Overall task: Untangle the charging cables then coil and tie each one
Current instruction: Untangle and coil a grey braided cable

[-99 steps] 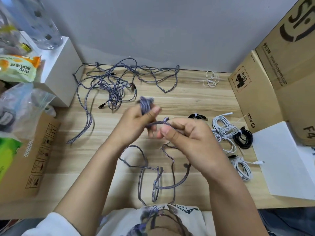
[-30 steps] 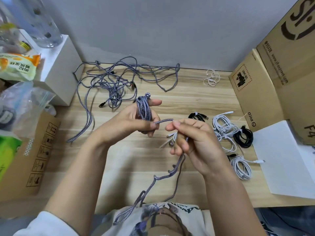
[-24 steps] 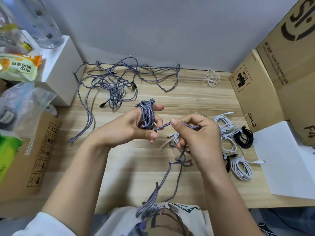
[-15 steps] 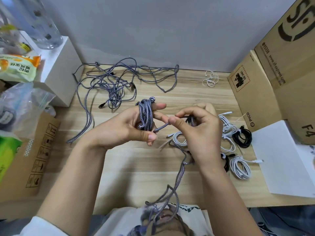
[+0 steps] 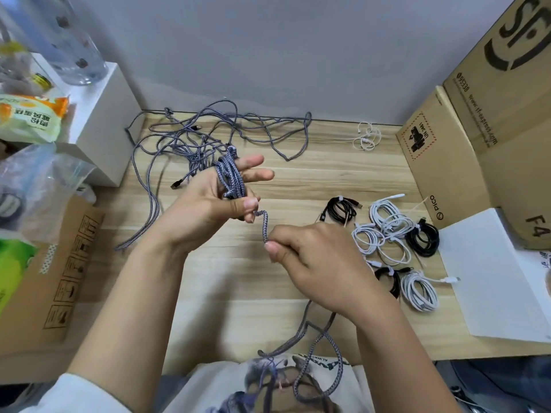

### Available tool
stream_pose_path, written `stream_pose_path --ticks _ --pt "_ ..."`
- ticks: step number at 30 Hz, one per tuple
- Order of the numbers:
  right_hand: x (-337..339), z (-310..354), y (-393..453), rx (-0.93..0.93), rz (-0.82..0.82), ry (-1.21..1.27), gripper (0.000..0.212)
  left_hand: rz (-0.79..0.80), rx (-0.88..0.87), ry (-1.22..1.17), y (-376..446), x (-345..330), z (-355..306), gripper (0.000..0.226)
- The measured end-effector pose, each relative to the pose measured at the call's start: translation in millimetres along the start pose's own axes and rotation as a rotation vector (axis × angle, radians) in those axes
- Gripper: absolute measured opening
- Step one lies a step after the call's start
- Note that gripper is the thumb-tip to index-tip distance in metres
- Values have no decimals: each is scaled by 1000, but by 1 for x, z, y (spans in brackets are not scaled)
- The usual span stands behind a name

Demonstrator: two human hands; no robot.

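at 6 o'clock, loose loops of the grey braided cable [image 5: 310, 362] hang over the counter [image 5: 238, 293] edge onto the person's shirt. just above, the right hand [image 5: 316, 263] pinches that cable between thumb and curled fingers. at 10 o'clock from it, the left hand [image 5: 217, 201] has the cable coiled around its straight fingers, thumb pressing the wraps. tied bundles [image 5: 393, 234] lie at 3 o'clock. a tangled pile [image 5: 208, 135] sits at 12 o'clock.
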State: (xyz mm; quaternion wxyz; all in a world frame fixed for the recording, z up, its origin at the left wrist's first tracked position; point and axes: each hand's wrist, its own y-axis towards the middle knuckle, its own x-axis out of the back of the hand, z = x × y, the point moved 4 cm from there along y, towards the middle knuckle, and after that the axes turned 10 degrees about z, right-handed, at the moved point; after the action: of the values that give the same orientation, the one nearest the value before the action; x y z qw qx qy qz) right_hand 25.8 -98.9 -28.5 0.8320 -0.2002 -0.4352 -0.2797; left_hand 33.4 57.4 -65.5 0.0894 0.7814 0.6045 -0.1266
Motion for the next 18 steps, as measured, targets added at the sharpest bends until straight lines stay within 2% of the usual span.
stream_pose_path --ticks 3,6,10,14,18 --pt "7 2 -3 36 -126 178 37 55 76 9 -1 -6 8 52" --pt "18 0 -6 98 -275 312 28 272 152 -98 -6 -22 15 56" --pt "26 -1 -7 186 -371 329 18 584 167 53 -11 -46 14 63" --pt "26 -6 -8 196 -395 435 9 599 248 -5 -16 -50 10 59" --pt "28 -12 -2 165 -392 510 19 701 359 -9 -26 -53 9 45"
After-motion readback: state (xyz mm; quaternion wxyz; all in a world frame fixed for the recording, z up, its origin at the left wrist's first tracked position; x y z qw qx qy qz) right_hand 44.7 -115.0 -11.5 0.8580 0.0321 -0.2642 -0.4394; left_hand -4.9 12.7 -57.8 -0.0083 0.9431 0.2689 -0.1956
